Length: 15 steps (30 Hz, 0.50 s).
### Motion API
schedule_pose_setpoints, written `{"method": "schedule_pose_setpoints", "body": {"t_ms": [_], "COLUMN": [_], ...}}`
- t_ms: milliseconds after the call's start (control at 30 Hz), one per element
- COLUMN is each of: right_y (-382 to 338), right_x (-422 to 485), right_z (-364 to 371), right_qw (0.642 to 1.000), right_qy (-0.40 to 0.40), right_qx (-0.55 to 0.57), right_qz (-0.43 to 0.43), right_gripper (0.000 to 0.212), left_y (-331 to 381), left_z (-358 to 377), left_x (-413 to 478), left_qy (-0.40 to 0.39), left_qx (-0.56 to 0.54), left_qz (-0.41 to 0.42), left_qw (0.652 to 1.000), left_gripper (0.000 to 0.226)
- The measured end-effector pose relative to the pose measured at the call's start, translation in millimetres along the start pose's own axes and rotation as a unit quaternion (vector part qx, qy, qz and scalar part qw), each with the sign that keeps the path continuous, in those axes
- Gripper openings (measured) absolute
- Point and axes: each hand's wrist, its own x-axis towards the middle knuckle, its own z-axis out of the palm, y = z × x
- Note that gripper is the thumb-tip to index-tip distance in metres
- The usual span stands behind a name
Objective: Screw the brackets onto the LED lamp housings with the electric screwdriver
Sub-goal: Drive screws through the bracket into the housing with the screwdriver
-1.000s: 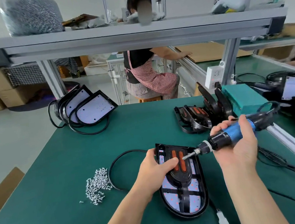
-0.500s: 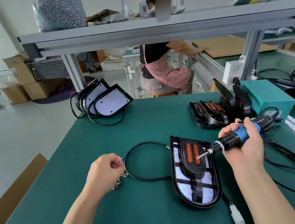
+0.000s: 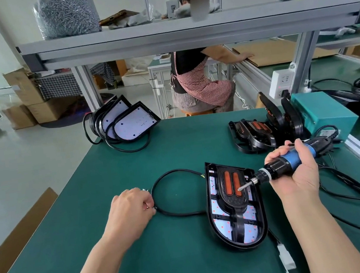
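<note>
A black LED lamp housing [image 3: 238,231] lies open side up on the green table [image 3: 171,151]. A black bracket [image 3: 234,200] with two orange strips sits in it. My right hand [image 3: 297,174] grips the blue and black electric screwdriver [image 3: 291,161]. The bit's tip hovers just above the bracket's right orange strip. My left hand [image 3: 130,210] is left of the housing, beside its black cable [image 3: 175,214]. Its fingers curl down over the pile of small screws [image 3: 143,189] and pinch at them. The hand hides most of the pile.
Several lamp housings [image 3: 127,122] with white plates lean stacked at the back left. More housings with brackets [image 3: 255,133] stand at the back right by a teal box [image 3: 323,112]. Screwdriver cords [image 3: 350,185] trail right. A white connector [image 3: 285,257] lies near. A person sits beyond the table.
My left hand left the bracket and moved left onto the screw pile, where it now curls. My right hand keeps the screwdriver over the bracket.
</note>
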Motion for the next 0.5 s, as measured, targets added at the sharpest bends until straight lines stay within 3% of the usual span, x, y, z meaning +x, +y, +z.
{"method": "schedule_pose_setpoints", "body": {"t_ms": [267, 500], "right_y": [2, 3], "right_x": [-2, -2], "right_z": [1, 5], "right_qw": [1.000, 0.999], "right_qy": [0.000, 0.004], "right_qx": [0.008, 0.019], "right_qz": [0.021, 0.027], "right_gripper": [0.021, 0.019], "left_y": [-5, -15], "left_z": [-4, -9], "left_x": [11, 8], "left_qy": [-0.028, -0.022], "left_qx": [0.096, 0.071], "left_qz": [0.105, 0.019], "left_qw": [0.989, 0.997], "left_gripper": [0.015, 0.013]}}
